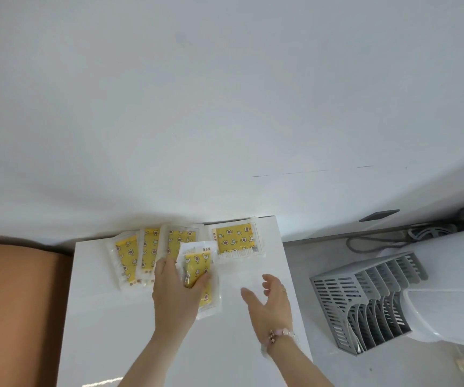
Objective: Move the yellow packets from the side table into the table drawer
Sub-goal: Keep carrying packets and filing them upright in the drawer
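Several yellow packets in clear wrappers, printed with stars and moons, lie along the far edge of the white side table (147, 331). Three overlap at the left (126, 254), and one lies apart at the right (236, 241). My left hand (175, 291) grips another yellow packet (200, 268) between thumb and fingers, tilted a little above the tabletop. My right hand (270, 300) hovers over the table to the right of it, fingers spread and holding nothing. A beaded bracelet sits on that wrist. No drawer is visible.
A white wall rises right behind the table. An orange-brown surface (16, 303) borders the table's left side. On the floor at the right stand a grey slatted file rack (364, 297), a white appliance (448, 311) and grey cables (420, 233).
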A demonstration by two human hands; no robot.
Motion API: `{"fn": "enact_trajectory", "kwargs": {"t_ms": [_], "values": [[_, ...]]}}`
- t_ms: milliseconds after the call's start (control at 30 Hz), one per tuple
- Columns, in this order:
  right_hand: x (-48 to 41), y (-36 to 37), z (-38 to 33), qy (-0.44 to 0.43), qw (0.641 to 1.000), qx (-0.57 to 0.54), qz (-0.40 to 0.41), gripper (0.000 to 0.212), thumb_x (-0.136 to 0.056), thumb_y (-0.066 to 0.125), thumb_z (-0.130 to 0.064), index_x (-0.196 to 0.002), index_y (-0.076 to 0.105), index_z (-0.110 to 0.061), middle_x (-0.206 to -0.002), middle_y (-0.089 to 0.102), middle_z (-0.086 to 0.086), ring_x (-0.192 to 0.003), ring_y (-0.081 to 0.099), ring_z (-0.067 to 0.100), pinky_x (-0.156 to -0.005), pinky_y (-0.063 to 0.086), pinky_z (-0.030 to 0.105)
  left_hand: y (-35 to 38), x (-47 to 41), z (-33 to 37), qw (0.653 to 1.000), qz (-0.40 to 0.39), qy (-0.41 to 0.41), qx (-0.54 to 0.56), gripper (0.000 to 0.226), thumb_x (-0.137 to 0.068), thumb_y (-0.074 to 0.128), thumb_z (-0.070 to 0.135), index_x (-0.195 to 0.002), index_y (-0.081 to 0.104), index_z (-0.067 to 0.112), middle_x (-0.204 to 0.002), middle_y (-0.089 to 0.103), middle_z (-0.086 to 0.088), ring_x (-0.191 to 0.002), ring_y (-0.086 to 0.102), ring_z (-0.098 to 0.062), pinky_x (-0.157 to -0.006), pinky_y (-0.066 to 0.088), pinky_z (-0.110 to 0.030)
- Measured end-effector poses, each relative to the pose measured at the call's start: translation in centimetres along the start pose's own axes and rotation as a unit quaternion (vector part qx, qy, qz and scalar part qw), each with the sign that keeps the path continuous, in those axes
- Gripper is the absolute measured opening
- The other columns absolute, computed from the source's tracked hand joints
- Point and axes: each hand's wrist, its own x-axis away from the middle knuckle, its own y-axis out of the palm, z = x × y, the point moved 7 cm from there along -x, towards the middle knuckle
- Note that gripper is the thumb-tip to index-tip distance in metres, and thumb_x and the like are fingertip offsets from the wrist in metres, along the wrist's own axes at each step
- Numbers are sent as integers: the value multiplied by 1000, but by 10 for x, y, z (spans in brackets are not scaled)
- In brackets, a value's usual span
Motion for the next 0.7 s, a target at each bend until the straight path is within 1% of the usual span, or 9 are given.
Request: {"fn": "enact_trajectory", "kwargs": {"t_ms": [100,133,200,267,333,400,500,600,700], "values": [[-9,10,-6,91,977,-175,-78,57,-85,63,-43,-131,45,-16,-123,52,0,-109,50,16,-91,39,29,3,13,5,995,-47,-26,80,41,-64,85,25,-78,47,17,-81,48,-1,-71,51,-14,-56,38,-23],[-11,17,-9,105,966,-198,-127,56,-84,61,-47,-128,50,-14,-124,56,3,-111,54,19,-95,42,32,7,17,6,991,-72,-43,107,42,-63,86,25,-79,48,18,-81,52,-5,-72,55,-17,-56,42,-26],[-7,27,-19,122,939,-244,-211,58,-79,61,-51,-121,60,-12,-121,63,10,-112,59,25,-103,43,40,18,23,6,977,-127,-84,151,46,-60,88,23,-87,51,12,-86,60,-13,-78,62,-27,-62,53,-42],[-3,32,-27,123,911,-302,-250,62,-70,69,-44,-119,63,-7,-119,64,17,-112,60,33,-103,43,48,27,26,8,967,-164,-94,173,52,-59,89,20,-93,53,4,-90,63,-17,-83,64,-32,-69,55,-49],[-1,34,-27,125,889,-353,-264,54,-69,73,-26,-115,64,0,-116,65,23,-108,62,38,-98,46,50,31,27,13,968,-169,-76,171,48,-59,88,17,-93,55,6,-91,62,-15,-84,64,-29,-70,56,-46],[2,35,-26,129,881,-370,-266,36,-76,71,-11,-109,66,2,-110,66,24,-98,65,37,-90,52,47,33,26,19,975,-160,-52,144,40,-62,84,12,-89,54,11,-90,57,-10,-84,61,-24,-70,55,-44],[4,34,-19,137,888,-370,-234,20,-79,70,-5,-99,70,0,-100,68,22,-90,65,34,-86,52,44,40,26,23,983,-153,-23,97,37,-62,77,6,-87,50,10,-88,52,-6,-83,57,-22,-67,52,-39],[4,32,-11,151,889,-375,-217,20,-79,70,-6,-98,71,0,-100,69,23,-91,66,35,-85,53,45,45,29,27,982,-158,16,102,46,-59,79,12,-88,46,27,-89,55,5,-79,57,-8,-59,44,-14],[2,29,-1,168,888,-373,-211,34,-72,76,-12,-103,71,-1,-103,70,23,-98,66,38,-88,53,47,51,32,31,979,-184,33,85,67,-58,81,22,-111,42,33,-95,58,13,-83,59,-5,-62,44,-12]]}}
